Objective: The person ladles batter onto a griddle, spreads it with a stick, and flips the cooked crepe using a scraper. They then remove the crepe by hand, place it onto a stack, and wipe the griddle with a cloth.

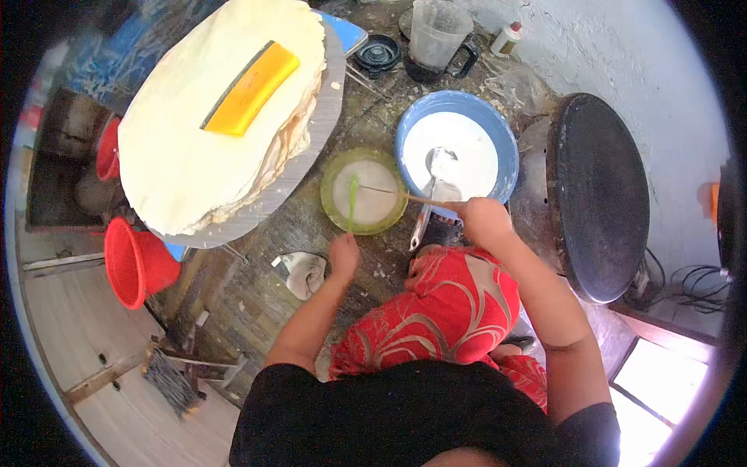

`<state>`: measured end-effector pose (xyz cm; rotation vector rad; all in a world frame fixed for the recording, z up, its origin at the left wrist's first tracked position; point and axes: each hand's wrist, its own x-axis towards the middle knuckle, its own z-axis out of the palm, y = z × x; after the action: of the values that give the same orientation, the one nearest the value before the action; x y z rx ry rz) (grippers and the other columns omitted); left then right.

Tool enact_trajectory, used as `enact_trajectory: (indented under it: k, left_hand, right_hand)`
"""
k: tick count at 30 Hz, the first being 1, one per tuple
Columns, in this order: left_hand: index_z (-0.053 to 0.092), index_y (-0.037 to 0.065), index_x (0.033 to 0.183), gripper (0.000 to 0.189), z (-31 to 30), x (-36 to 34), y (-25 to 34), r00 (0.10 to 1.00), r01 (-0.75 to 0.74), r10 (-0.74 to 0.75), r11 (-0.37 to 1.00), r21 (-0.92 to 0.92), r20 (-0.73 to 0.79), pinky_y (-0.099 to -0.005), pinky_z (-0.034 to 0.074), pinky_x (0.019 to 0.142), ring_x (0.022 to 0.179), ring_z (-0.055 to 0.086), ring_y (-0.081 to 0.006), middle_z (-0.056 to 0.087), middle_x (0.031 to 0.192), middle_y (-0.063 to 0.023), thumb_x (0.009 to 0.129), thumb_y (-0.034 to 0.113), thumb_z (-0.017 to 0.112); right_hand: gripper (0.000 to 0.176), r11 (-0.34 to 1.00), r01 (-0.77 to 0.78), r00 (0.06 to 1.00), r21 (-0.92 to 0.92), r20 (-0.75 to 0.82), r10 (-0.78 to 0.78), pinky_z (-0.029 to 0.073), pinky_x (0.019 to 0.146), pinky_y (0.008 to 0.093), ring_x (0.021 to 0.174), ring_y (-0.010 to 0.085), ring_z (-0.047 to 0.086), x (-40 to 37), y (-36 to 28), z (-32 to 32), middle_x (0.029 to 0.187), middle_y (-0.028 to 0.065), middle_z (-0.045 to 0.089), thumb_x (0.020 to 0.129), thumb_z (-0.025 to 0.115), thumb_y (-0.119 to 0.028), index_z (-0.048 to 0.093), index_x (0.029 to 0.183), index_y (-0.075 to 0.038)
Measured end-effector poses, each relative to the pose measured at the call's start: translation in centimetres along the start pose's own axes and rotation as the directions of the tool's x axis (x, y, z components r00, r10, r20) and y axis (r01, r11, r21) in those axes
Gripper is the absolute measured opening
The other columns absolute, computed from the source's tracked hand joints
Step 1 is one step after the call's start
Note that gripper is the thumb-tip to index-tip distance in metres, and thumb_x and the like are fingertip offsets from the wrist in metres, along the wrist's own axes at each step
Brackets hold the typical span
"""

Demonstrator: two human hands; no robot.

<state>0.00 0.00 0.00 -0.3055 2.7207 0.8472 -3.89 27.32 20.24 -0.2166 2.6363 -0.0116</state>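
My left hand (pixel 344 253) is closed on the handle of a light green utensil (pixel 353 201), whose head rests in a green bowl (pixel 335 210) of whitish liquid. In my right hand (pixel 485 222) is a thin wooden stick (pixel 424 201) that reaches left over the same bowl, its far end near the green utensil's head. Just right of that bowl stands a blue basin (pixel 510 149) of white batter, with a metal ladle (pixel 422 222) leaning in it. The ladle's handle passes under the stick.
A tall stack of thin flatbreads (pixel 179 140) with a yellow scraper (pixel 253 89) on top stands upper left. Round black griddle (pixel 603 198) at right. Red bucket (pixel 140 263) at left, blender jug (pixel 437 35) and white bottle (pixel 506 39) at the back, crumpled cloth (pixel 303 275) near my left hand.
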Motion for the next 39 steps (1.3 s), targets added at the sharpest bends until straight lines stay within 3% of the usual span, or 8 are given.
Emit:
enact_trajectory:
  k: [5, 12, 14, 18, 30, 33, 35, 39]
  left_hand:
    - [0.058, -0.002, 0.079, 0.031, -2.7, -5.8, 4.7, 0.996, -0.079, 0.089, 0.940, -0.330, 0.014, -0.0487, 0.041, 0.065, 0.074, 0.055, -0.0421, 0.056, 0.072, -0.0255, 0.087, 0.024, 0.042]
    - [0.059, -0.002, 0.081, 0.031, 1.1, 1.0, 0.3, 0.997, 0.013, -0.028, 0.980, -0.200, -0.074, -0.0478, 0.043, 0.066, 0.074, 0.056, -0.0422, 0.057, 0.076, -0.0254, 0.086, 0.023, 0.042]
    - [0.059, -0.002, 0.081, 0.031, 1.0, 1.2, -0.2, 0.999, 0.036, -0.039, 0.995, -0.097, -0.031, -0.0484, 0.042, 0.066, 0.073, 0.056, -0.0417, 0.058, 0.075, -0.0246, 0.086, 0.023, 0.042]
    - [0.059, -0.001, 0.082, 0.031, -1.3, -4.0, 3.2, 1.000, -0.029, 0.027, 0.990, -0.139, -0.014, -0.0484, 0.042, 0.065, 0.074, 0.056, -0.0414, 0.058, 0.074, -0.0241, 0.087, 0.024, 0.041]
    - [0.059, 0.002, 0.079, 0.029, -0.5, 1.6, -0.1, 0.994, 0.100, -0.100, 0.995, 0.017, -0.040, -0.0467, 0.043, 0.066, 0.076, 0.056, -0.0398, 0.060, 0.079, -0.0200, 0.085, 0.026, 0.044]
    - [0.060, 0.003, 0.079, 0.026, -3.3, 0.1, 1.6, 0.995, 0.085, -0.078, 0.984, 0.157, -0.054, -0.0459, 0.045, 0.064, 0.072, 0.057, -0.0378, 0.060, 0.076, -0.0187, 0.084, 0.024, 0.046]
    - [0.059, 0.003, 0.078, 0.025, -4.2, -0.5, 1.6, 0.992, -0.097, 0.115, 0.958, 0.270, -0.054, -0.0456, 0.046, 0.060, 0.069, 0.058, -0.0368, 0.060, 0.074, -0.0179, 0.083, 0.025, 0.047]
    - [0.058, 0.003, 0.077, 0.026, -6.2, -1.8, 2.8, 0.991, -0.098, 0.119, 0.953, 0.288, -0.057, -0.0456, 0.045, 0.059, 0.067, 0.058, -0.0367, 0.059, 0.072, -0.0194, 0.083, 0.026, 0.048]
  right_hand:
    - [0.037, 0.951, -0.050, 0.999, 0.304, 0.018, 0.046, 0.047, 0.071, 0.0411, 0.080, 0.0331, 0.059, 0.8, -0.8, 0.8, 0.088, 0.0165, 0.061, 0.072, 0.052, -0.010, 0.060, 0.106, -0.024]
    - [0.037, 0.951, -0.062, 0.998, 0.302, 0.031, 0.055, 0.047, 0.073, 0.0410, 0.082, 0.0316, 0.060, 0.1, 0.4, 0.9, 0.089, 0.0146, 0.062, 0.071, 0.051, -0.012, 0.061, 0.104, -0.025]
    - [0.029, 0.878, -0.147, 0.988, 0.455, 0.104, 0.112, 0.048, 0.070, 0.0371, 0.078, 0.0271, 0.062, -0.4, 0.4, -0.2, 0.083, 0.0157, 0.063, 0.073, 0.054, -0.014, 0.063, 0.100, -0.011]
    - [0.027, 0.822, -0.254, 0.967, 0.509, 0.163, 0.198, 0.047, 0.074, 0.0399, 0.080, 0.0320, 0.060, 0.5, 0.5, 1.3, 0.089, 0.0145, 0.062, 0.074, 0.053, -0.022, 0.064, 0.099, -0.022]
    - [0.030, 0.935, -0.116, 0.993, 0.336, 0.025, 0.114, 0.047, 0.073, 0.0411, 0.080, 0.0320, 0.060, -2.0, 1.4, -0.2, 0.086, 0.0148, 0.062, 0.079, 0.052, -0.030, 0.060, 0.103, -0.015]
    - [0.030, 0.927, -0.122, 0.992, 0.354, 0.027, 0.120, 0.047, 0.073, 0.0429, 0.081, 0.0329, 0.060, -3.2, 1.7, -1.5, 0.086, 0.0154, 0.062, 0.082, 0.047, -0.030, 0.059, 0.103, -0.013]
    - [0.029, 0.924, 0.077, 0.993, 0.376, 0.056, -0.106, 0.046, 0.072, 0.0447, 0.080, 0.0342, 0.059, -3.3, 2.1, -0.6, 0.086, 0.0160, 0.062, 0.084, 0.044, -0.030, 0.060, 0.099, -0.012]
    - [0.029, 0.947, -0.004, 0.999, 0.321, 0.046, -0.011, 0.046, 0.071, 0.0448, 0.079, 0.0345, 0.059, -1.1, 2.0, 0.7, 0.086, 0.0161, 0.062, 0.084, 0.044, -0.031, 0.060, 0.095, -0.010]
